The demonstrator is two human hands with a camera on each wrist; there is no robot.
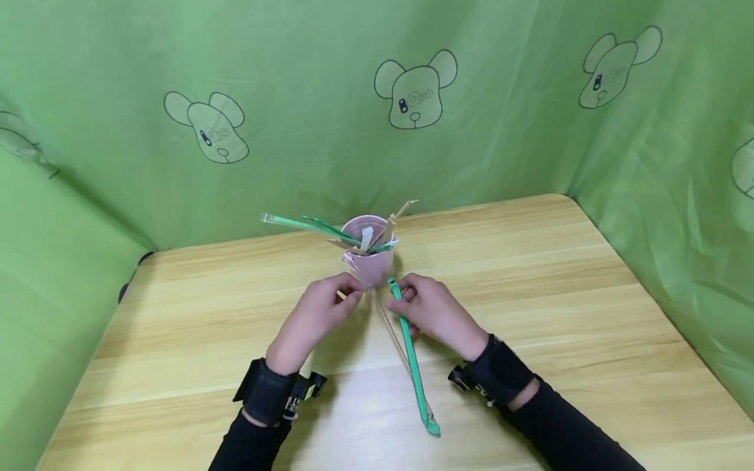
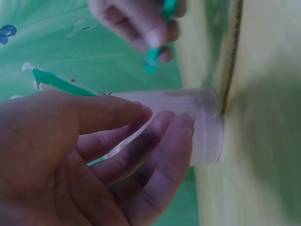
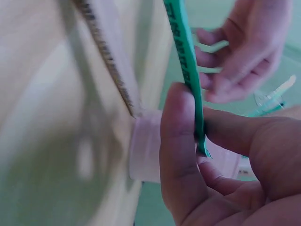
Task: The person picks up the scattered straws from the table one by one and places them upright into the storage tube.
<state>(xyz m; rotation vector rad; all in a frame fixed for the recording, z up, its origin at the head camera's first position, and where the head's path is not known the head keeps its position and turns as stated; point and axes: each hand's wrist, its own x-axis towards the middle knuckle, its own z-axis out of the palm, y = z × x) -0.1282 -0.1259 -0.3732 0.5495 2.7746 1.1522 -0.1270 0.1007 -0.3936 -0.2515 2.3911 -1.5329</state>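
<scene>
My right hand point(image 1: 438, 311) pinches a long green printed wrapper strip point(image 1: 414, 366) near its upper end, between thumb and fingers. The strip slants down toward the front of the table, its lower end folded over. Left of it, my left hand point(image 1: 324, 311) is beside the base of a pink cup point(image 1: 372, 267). Loosely bent fingers point(image 2: 162, 165) hold nothing in the left wrist view. A thin brown printed strip point(image 3: 106, 54) runs from the cup's foot toward the front, partly behind the green one. Several green, brown and white strips point(image 1: 368, 239) stick out of the cup.
The wooden table point(image 1: 559, 294) meets a green fabric curtain point(image 1: 318, 98) with printed mouse heads, behind the cup and along both sides. One pale green strip point(image 1: 288, 222) juts far out over the cup's left rim.
</scene>
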